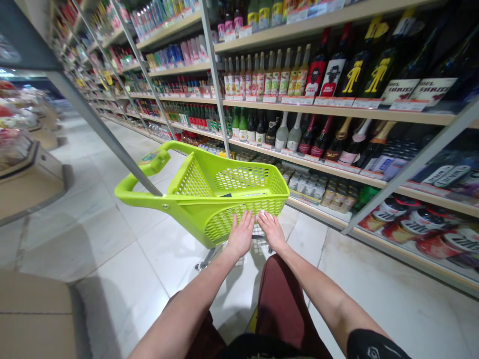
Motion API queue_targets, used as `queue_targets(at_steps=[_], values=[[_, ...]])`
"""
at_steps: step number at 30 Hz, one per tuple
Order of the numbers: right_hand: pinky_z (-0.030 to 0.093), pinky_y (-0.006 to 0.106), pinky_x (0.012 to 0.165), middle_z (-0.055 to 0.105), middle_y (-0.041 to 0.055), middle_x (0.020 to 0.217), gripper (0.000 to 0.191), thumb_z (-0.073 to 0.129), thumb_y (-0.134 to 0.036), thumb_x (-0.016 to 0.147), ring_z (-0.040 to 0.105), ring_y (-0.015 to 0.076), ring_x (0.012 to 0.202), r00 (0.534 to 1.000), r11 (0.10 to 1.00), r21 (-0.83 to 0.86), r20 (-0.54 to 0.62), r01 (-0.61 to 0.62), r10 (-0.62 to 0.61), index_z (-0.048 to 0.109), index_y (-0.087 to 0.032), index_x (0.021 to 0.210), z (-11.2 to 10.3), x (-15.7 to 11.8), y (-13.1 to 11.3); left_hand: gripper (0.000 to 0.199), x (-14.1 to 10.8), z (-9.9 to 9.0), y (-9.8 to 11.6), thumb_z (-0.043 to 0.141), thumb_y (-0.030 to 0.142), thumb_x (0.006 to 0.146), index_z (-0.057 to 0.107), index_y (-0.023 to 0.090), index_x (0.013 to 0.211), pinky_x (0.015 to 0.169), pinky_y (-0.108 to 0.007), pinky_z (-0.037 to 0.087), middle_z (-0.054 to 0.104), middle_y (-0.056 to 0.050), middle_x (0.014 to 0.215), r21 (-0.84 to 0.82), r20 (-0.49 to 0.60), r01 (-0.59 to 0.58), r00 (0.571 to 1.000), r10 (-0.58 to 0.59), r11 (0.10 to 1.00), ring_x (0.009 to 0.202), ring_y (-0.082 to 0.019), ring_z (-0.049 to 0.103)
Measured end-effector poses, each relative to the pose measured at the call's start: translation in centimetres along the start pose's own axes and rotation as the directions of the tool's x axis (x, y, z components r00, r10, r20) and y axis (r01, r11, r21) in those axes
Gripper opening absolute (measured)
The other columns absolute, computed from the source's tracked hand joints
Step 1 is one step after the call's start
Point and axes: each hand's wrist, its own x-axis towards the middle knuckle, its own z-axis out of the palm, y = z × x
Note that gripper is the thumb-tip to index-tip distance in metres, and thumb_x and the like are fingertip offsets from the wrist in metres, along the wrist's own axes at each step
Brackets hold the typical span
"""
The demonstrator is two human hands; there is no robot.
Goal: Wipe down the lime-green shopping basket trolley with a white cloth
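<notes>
A lime-green plastic shopping cart (224, 199) with a perforated basket stands sideways before me. A small dark flat item (225, 196) lies inside it; its kind is too small to tell. My left hand (241, 235) is held out at the near side of the basket, palm down, fingers stretched. Close beside it, my right hand (272, 232) reaches to the same side, fingers also extended, with a small whitish patch at the fingertips that I cannot make out. Whether either hand touches the basket wall is unclear. I see nothing gripped in them.
Shelves of bottles (286, 75) run along the right and into the distance. Shrink-wrapped bottle packs (415, 222) sit on the bottom shelf. A grey metal pole (101, 122) slants up from the cart. Beige display stands (33, 179) line the left of the tiled floor (112, 254).
</notes>
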Motion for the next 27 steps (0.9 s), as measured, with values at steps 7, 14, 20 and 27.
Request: queue_targets(at_steps=[7, 14, 20, 27], values=[[0.02, 0.047, 0.102, 0.042, 0.007, 0.132, 0.048, 0.035, -0.006, 0.082, 0.018, 0.0192, 0.13, 0.967, 0.991, 0.002, -0.221, -0.133, 0.13, 0.04, -0.021, 0.128, -3.7, 2.4, 2.6, 0.059, 2.1, 0.0, 0.5, 0.034, 0.014, 0.075, 0.026, 0.013, 0.133, 0.105, -0.053, 0.008, 0.019, -0.01, 0.144, 0.003, -0.017, -0.011, 1.0, 0.012, 1.0, 0.133, -0.023, 0.012], [0.022, 0.046, 0.101, 0.04, 0.0072, 0.134, 0.051, 0.035, -0.004, 0.08, 0.023, 0.0186, 0.129, 0.995, 0.995, -0.023, -0.033, -0.092, 0.092, 0.038, -0.02, 0.128, -0.4, -0.4, 3.4, 0.057, 2.9, 0.1, 2.5, 0.032, 0.015, 0.076, 0.026, 0.013, 0.133, 0.105, -0.053, 0.009, 0.021, -0.009, 0.143, -0.015, -0.001, -0.078, 0.997, 0.078, 0.997, 0.132, -0.022, 0.013], [0.019, 0.048, 0.102, 0.041, 0.0079, 0.133, 0.05, 0.034, -0.005, 0.08, 0.022, 0.0198, 0.129, 0.967, 0.984, -0.014, -0.19, -0.176, 0.17, 0.04, -0.021, 0.127, -3.2, 0.5, 4.7, 0.056, 3.8, 0.1, 2.2, 0.031, 0.014, 0.077, 0.028, 0.011, 0.132, 0.105, -0.054, 0.008, 0.019, -0.01, 0.144, -0.021, 0.011, -0.078, 0.997, 0.079, 0.997, 0.133, -0.023, 0.012], [0.023, 0.046, 0.1, 0.032, 0.0111, 0.138, 0.053, 0.033, -0.004, 0.079, 0.021, 0.0208, 0.129, 0.931, 0.955, -0.019, -0.232, -0.295, 0.282, 0.036, -0.018, 0.13, -2.4, 1.4, 5.7, 0.056, 5.0, -0.4, 2.8, 0.032, 0.014, 0.076, 0.028, 0.012, 0.133, 0.105, -0.053, 0.009, 0.019, -0.01, 0.144, -0.011, -0.022, -0.096, 0.995, 0.096, 0.995, 0.133, -0.023, 0.012]])
